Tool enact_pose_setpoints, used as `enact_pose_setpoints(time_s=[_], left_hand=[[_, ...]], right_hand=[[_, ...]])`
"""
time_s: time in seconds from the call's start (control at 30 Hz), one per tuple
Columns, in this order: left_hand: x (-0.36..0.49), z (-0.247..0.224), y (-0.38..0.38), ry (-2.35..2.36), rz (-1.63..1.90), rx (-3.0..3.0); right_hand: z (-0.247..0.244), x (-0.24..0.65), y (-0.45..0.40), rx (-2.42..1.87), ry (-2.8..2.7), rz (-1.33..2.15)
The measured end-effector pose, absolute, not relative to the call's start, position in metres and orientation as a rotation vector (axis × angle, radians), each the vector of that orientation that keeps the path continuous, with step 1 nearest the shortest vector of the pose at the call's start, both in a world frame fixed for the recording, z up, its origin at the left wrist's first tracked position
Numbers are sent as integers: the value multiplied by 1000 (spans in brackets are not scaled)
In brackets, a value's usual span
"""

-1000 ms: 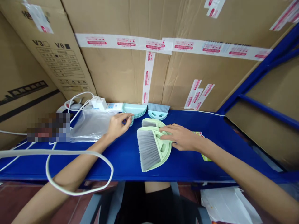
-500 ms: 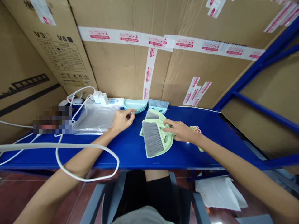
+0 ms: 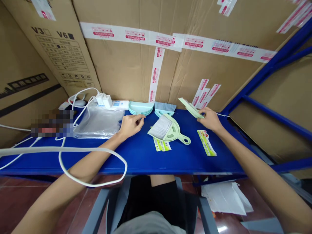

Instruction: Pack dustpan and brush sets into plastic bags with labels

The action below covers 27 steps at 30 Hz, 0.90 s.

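Note:
My right hand [image 3: 209,119] grips a light green brush [image 3: 191,108] by its end, raised near the back right of the blue table, tilted edge-on. A second green brush and dustpan [image 3: 168,128] lies mid-table, handle pointing right, over some green-and-white labels [image 3: 162,145]. My left hand [image 3: 132,125] has curled fingers near the blue dustpans; whether anything is between its fingertips is hidden. Stacked light blue dustpans [image 3: 140,107] and a blue brush [image 3: 165,108] stand at the back.
Clear plastic bags [image 3: 101,122] and a white power strip [image 3: 120,105] are at the left. White cables [image 3: 95,149] loop over the left forearm. A green-and-white card [image 3: 206,143] lies at the right. Cardboard [image 3: 126,68] walls the back; a blue frame [image 3: 258,81] rises right.
My right hand has moved right and back with one green brush, away from the other green set, uncovering the labels beneath. My left hand has barely moved.

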<state>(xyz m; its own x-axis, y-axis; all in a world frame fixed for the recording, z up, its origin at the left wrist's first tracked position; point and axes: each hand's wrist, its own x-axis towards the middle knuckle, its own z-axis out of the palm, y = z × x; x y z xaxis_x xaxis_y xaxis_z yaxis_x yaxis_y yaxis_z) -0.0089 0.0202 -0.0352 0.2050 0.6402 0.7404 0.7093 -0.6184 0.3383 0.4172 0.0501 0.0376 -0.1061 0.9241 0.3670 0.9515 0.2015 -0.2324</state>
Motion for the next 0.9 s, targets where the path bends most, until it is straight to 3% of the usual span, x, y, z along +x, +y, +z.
enact_pose_setpoints(time_s=[0.17, 0.5, 0.7, 0.9], left_hand=[[-9, -35, 19, -1361, -1382, -2378], [-11, -35, 22, -1394, -1320, -2395], [-12, -36, 22, -1378, -1292, -2391], [-12, -35, 22, -1379, -1267, -2398]], right_hand=[[11, 415, 69, -2036, -2161, -2], [13, 415, 77, -1568, -2609, 178], [13, 414, 81, -1572, -2555, 433], [13, 420, 78, -1604, -2421, 244]])
